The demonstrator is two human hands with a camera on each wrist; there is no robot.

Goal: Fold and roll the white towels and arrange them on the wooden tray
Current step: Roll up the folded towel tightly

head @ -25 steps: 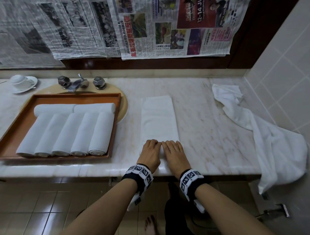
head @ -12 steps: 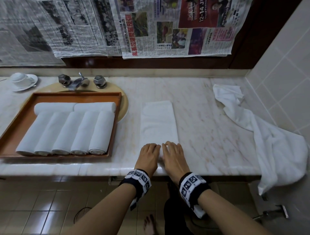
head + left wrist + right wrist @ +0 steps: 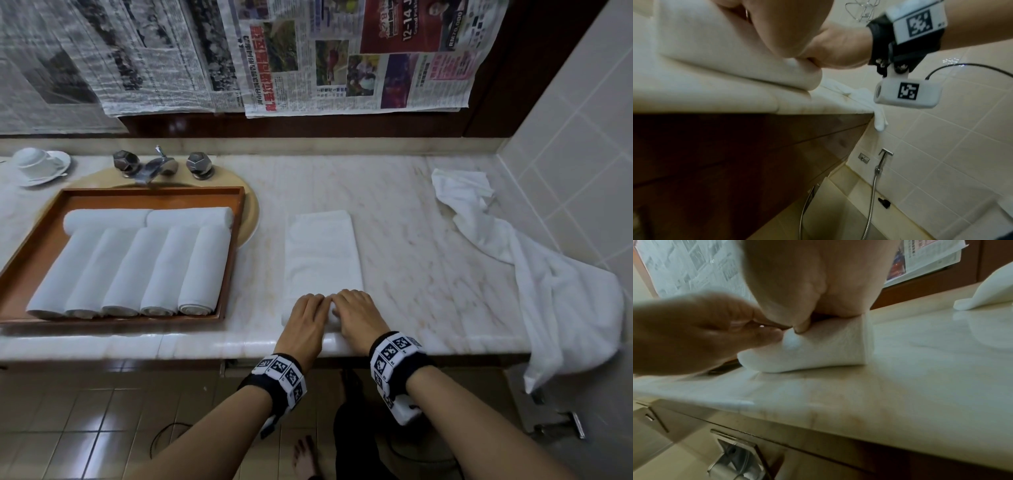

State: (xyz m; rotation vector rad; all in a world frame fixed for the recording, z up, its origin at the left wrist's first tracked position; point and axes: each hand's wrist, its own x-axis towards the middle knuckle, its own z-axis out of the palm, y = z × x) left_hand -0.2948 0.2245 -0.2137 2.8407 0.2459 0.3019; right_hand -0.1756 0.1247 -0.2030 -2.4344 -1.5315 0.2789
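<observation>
A folded white towel [image 3: 323, 253] lies as a long strip on the marble counter [image 3: 428, 274], its near end turned up into a small roll [image 3: 818, 350]. My left hand [image 3: 306, 313] and right hand [image 3: 356, 310] sit side by side on that roll, fingers curled over it and thumbs tucked against its near side. The wooden tray [image 3: 236, 246] at the left holds several rolled white towels [image 3: 137, 270], five in a row and two laid across behind them. A loose unfolded white towel [image 3: 534, 270] sprawls at the right and hangs over the counter's edge.
The tray rests over a sink with a tap [image 3: 157, 168] behind it. A white cup on a saucer [image 3: 37, 164] stands at the far left. Newspaper sheets [image 3: 342, 58] hang on the back wall. A tiled wall [image 3: 575, 137] closes the right side.
The flat part of the strip has grown shorter as its far end drew toward me. Both hands stay on the near end, where the roll has grown.
</observation>
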